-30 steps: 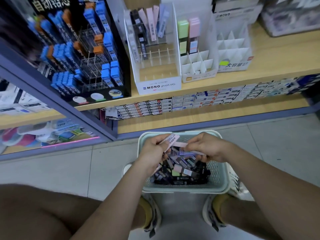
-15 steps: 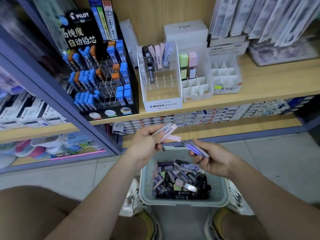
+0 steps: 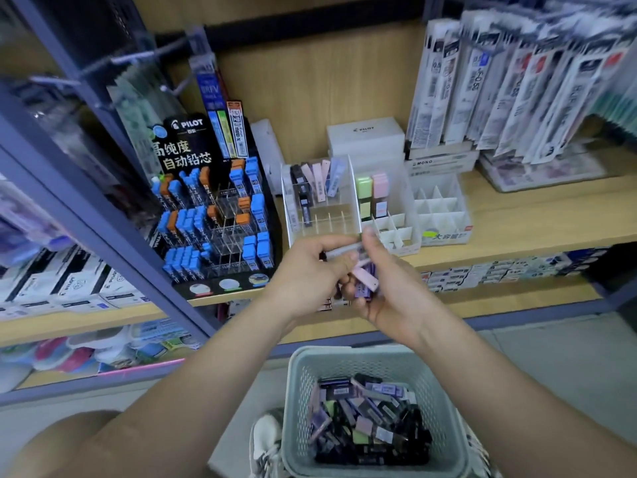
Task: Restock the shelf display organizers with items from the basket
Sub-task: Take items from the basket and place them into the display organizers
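Observation:
Both hands meet in front of the shelf edge, above the basket. My left hand (image 3: 310, 267) grips a pale lead case and my right hand (image 3: 386, 288) holds a small bunch of pink and purple lead cases (image 3: 365, 282). Just behind them stands the clear MONO organizer (image 3: 319, 201), with a few cases upright in its back row and its front slots bare. The pale green basket (image 3: 300, 384) sits on the floor below, holding several dark, purple and green cases.
A black PILOT display (image 3: 213, 215) with blue and orange lead cases stands left of the organizer. White divided trays (image 3: 441, 215) sit to its right, one with green and pink cases. Hanging refill packs (image 3: 517, 84) fill the upper right. My shoes flank the basket.
Both hands lifted out of the basket with cases and rose to the shelf edge in front of the clear organizer. The view tilted upward, showing more of the shelf.

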